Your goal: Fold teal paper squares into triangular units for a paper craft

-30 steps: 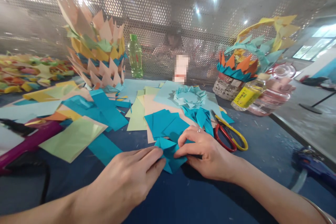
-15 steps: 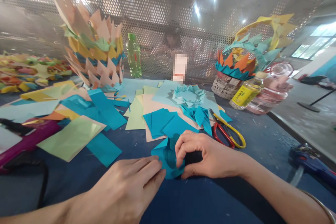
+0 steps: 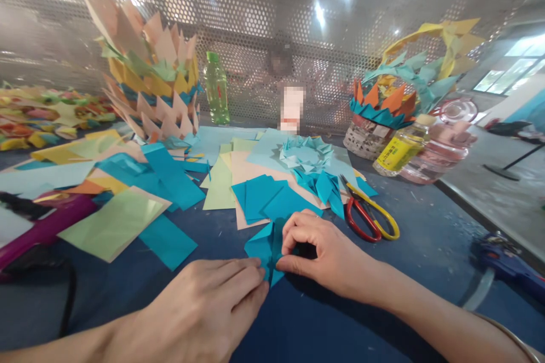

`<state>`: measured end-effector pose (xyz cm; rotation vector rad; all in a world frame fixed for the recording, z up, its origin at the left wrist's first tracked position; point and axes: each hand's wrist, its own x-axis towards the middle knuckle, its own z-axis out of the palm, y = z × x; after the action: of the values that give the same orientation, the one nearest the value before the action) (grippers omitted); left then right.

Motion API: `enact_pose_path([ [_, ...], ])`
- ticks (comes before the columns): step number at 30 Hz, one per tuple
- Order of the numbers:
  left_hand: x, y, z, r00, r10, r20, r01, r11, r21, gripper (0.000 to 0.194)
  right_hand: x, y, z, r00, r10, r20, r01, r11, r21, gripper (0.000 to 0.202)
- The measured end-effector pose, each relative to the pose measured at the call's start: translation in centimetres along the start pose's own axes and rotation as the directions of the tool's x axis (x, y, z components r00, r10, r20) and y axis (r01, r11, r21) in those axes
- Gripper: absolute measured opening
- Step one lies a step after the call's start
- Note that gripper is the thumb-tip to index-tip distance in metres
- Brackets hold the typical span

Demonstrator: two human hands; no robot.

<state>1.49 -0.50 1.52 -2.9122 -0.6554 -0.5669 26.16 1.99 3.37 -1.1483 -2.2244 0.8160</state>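
A piece of blue paper [image 3: 260, 244], with folded edges meeting along a middle crease, lies on the dark blue table between my hands. My left hand [image 3: 213, 295] presses its fingertips together on the paper's left side. On the right side, my right hand [image 3: 313, 244] pinches a folded flap between thumb and curled fingers. Just beyond lie flat blue paper pieces [image 3: 264, 195] and folded blue points [image 3: 326, 187]. Behind these rests a pale blue paper ring [image 3: 305, 153]. Scissors [image 3: 368, 215] with red and yellow handles lie right of my right hand.
Loose coloured papers [image 3: 117, 221] cover the left side, beside a purple glue gun [image 3: 51, 227]. A tall layered paper crown stack [image 3: 157, 85] and a green bottle [image 3: 217, 91] stand behind. Bottles [image 3: 400, 150] stand at right; a blue glue gun [image 3: 511, 266] lies near the right edge.
My right hand has brought the paper's right flap down and inward toward the middle crease, so the paper is now narrower. My left hand stays on its left side.
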Motion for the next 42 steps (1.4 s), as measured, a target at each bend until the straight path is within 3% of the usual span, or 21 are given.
enact_pose_path([
  [13, 0.1, -0.4, 0.1, 0.999, 0.006, -0.034, -0.008, 0.999, -0.053, 0.036, -0.2, 0.0, 1.0, 0.997, 0.027, -0.073, -0.028, 0.999, -0.019, 0.022],
  [19, 1.2, -0.1, -1.0, 0.999, -0.034, -0.04, 0.033, 0.999, -0.042, 0.05, -0.1, -0.2, 0.9, 0.998, 0.045, -0.052, -0.046, 0.999, -0.028, 0.022],
  [25, 2.5, 0.3, -1.0, 0.995, -0.012, -0.096, 0.008, 0.999, -0.035, 0.038, 0.0, -0.2, 0.9, 0.998, 0.051, -0.048, -0.052, 0.998, -0.022, 0.021],
  [30, 2.3, 0.2, -1.0, 0.999, 0.032, -0.039, -0.032, 0.999, 0.007, 0.043, -0.1, -0.2, 0.8, 0.991, 0.113, -0.077, -0.115, 0.993, -0.018, 0.024],
  [35, 2.3, -0.2, -1.0, 0.996, 0.067, -0.062, -0.067, 0.998, -0.004, 0.058, 0.1, -0.3, 0.5, 0.986, 0.155, -0.062, -0.157, 0.987, -0.028, 0.03],
  [42, 2.7, 0.0, -1.3, 0.997, 0.057, -0.058, -0.056, 0.998, 0.022, 0.065, 0.1, -0.3, -0.1, 0.979, 0.205, -0.017, -0.205, 0.977, -0.051, 0.035],
])
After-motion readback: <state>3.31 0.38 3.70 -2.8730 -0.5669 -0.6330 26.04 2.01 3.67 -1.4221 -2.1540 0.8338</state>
